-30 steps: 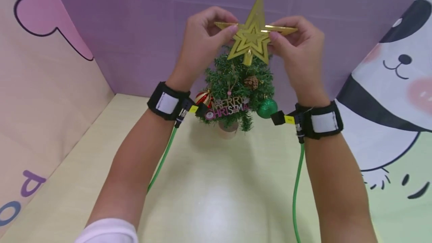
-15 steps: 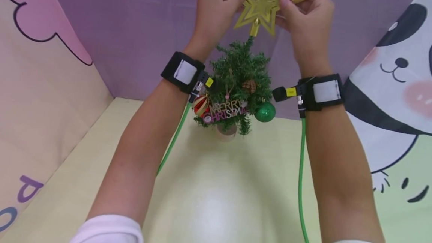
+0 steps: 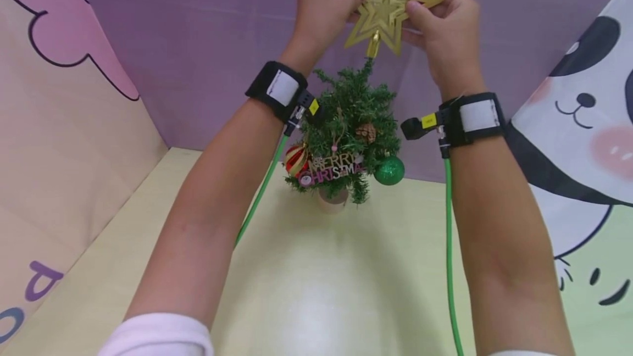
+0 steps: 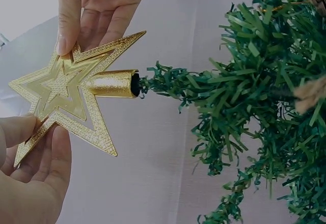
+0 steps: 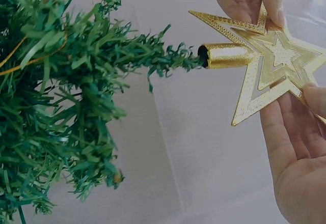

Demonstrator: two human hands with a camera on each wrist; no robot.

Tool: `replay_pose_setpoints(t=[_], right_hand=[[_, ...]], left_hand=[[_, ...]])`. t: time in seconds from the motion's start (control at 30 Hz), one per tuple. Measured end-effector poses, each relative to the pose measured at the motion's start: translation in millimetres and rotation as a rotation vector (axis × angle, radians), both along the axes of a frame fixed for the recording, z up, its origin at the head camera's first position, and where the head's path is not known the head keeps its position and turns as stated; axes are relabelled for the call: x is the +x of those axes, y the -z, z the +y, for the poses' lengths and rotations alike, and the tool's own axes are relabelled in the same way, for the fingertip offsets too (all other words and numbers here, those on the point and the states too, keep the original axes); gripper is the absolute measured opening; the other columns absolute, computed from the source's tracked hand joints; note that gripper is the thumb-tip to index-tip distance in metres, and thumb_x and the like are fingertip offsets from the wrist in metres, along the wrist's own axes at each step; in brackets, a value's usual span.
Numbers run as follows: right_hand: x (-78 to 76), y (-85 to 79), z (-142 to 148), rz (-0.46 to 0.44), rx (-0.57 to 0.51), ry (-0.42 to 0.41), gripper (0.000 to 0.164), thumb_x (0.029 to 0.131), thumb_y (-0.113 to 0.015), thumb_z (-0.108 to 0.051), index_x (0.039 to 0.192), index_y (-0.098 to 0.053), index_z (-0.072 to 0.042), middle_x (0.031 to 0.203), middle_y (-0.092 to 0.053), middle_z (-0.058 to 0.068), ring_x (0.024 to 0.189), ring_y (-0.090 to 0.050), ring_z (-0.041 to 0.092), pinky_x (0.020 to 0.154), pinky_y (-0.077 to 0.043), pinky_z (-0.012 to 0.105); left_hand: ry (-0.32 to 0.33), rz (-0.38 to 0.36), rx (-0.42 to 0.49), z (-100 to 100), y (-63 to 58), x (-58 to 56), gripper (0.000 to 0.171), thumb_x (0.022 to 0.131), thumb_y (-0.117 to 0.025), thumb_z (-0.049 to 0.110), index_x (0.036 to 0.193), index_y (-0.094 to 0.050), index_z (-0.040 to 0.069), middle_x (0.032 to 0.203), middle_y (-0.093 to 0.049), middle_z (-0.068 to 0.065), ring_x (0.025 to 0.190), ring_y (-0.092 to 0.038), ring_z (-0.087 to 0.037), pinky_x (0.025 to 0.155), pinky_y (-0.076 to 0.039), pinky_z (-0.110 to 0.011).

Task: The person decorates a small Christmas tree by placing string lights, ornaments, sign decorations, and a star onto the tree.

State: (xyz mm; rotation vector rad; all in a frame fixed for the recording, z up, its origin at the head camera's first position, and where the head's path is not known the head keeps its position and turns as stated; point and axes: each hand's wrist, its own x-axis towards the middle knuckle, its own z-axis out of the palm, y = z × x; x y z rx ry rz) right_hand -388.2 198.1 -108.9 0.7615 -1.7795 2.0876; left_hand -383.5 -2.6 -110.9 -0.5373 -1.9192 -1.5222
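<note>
A gold star tree topper (image 3: pixel 386 9) is held between both hands above a small green Christmas tree (image 3: pixel 353 98). My left hand (image 3: pixel 323 7) pinches the star's left arm between thumb and fingers. On the opposite arm, my right hand (image 3: pixel 447 26) has a similar pinch. The star's tubular socket (image 4: pixel 114 83) points down at the tree. Seen from the left wrist, the tree's top sprig (image 4: pixel 163 79) meets the socket's open end. From the right wrist, that sprig (image 5: pixel 186 58) likewise sits right at the opening; how far inside it reaches cannot be told.
On the tree hang a red-and-gold ornament (image 3: pixel 295 160), a "Merry Christmas" sign (image 3: pixel 332 169), a pinecone (image 3: pixel 366 132) and a green bauble (image 3: pixel 389 170). Its pot (image 3: pixel 332 202) stands on a pale table (image 3: pixel 316 290) before a purple backdrop (image 3: pixel 222 59). Green cables (image 3: pixel 450 257) trail from both wrists.
Both hands have lifted the star from in front of the tree's upper branches to above its tip. Over the last half second, the star has stayed nearly in place against the tip.
</note>
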Motion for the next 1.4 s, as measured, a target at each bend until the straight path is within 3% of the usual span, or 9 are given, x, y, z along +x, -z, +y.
replay_pose_setpoints(t=[0.3, 0.6, 0.87, 1.2, 1.33, 1.4], right_hand=[[-6.4, 2.2, 2, -0.045, 0.021, 0.014, 0.012, 0.096, -0.073, -0.002, 0.108, -0.07, -0.003, 0.1, -0.076, 0.009, 0.091, -0.077, 0.022, 0.082, -0.065, 0.027], [-13.0, 17.8, 4, -0.118, 0.046, 0.007, 0.014, 0.096, -0.073, -0.003, 0.11, -0.07, -0.003, 0.104, -0.075, 0.008, 0.093, -0.076, 0.021, 0.085, -0.065, 0.028], [-16.2, 26.7, 2, -0.084, 0.002, -0.037, 0.012, 0.096, -0.072, -0.001, 0.108, -0.068, -0.002, 0.099, -0.076, 0.011, 0.088, -0.077, 0.022, 0.081, -0.065, 0.03], [-17.0, 27.6, 1, -0.068, 0.029, -0.007, 0.011, 0.096, -0.072, -0.001, 0.107, -0.068, -0.003, 0.096, -0.075, 0.009, 0.087, -0.076, 0.02, 0.081, -0.065, 0.027], [-16.1, 28.1, 4, -0.052, 0.061, 0.022, 0.024, 0.097, -0.073, -0.004, 0.12, -0.067, -0.005, 0.103, -0.074, 0.008, 0.09, -0.075, 0.02, 0.085, -0.064, 0.027], [-13.5, 28.2, 7, -0.025, 0.111, 0.072, 0.036, 0.098, -0.073, -0.008, 0.133, -0.062, -0.007, 0.118, -0.072, 0.009, 0.1, -0.072, 0.018, 0.094, -0.062, 0.028]], left_hand=[[-0.01, -0.01, -0.029, -1, 4.9, -4.3, 0.024, 0.104, -0.065, 0.014, 0.124, -0.072, 0.002, 0.109, -0.072, -0.012, 0.089, -0.069, -0.014, 0.086, -0.061, -0.022], [0.031, -0.062, 0.002, -2, 21.0, -10.8, 0.021, 0.103, -0.067, 0.012, 0.119, -0.073, 0.0, 0.107, -0.073, -0.013, 0.088, -0.07, -0.017, 0.086, -0.062, -0.026], [0.053, -0.065, 0.013, -3, 25.3, -11.5, 0.02, 0.102, -0.068, 0.012, 0.118, -0.072, 0.001, 0.099, -0.069, -0.007, 0.087, -0.068, -0.015, 0.088, -0.062, -0.031], [0.063, -0.057, 0.018, -3, 27.0, -13.3, 0.021, 0.103, -0.067, 0.013, 0.119, -0.072, 0.0, 0.1, -0.069, -0.007, 0.088, -0.068, -0.015, 0.086, -0.062, -0.027], [0.048, -0.049, -0.004, -3, 26.5, -12.5, 0.024, 0.103, -0.068, 0.013, 0.123, -0.071, 0.001, 0.11, -0.071, -0.011, 0.091, -0.069, -0.016, 0.086, -0.062, -0.025], [0.026, -0.053, -0.03, -5, 26.0, -9.4, 0.031, 0.102, -0.069, 0.016, 0.132, -0.068, 0.005, 0.123, -0.072, -0.01, 0.102, -0.069, -0.017, 0.092, -0.06, -0.024]])
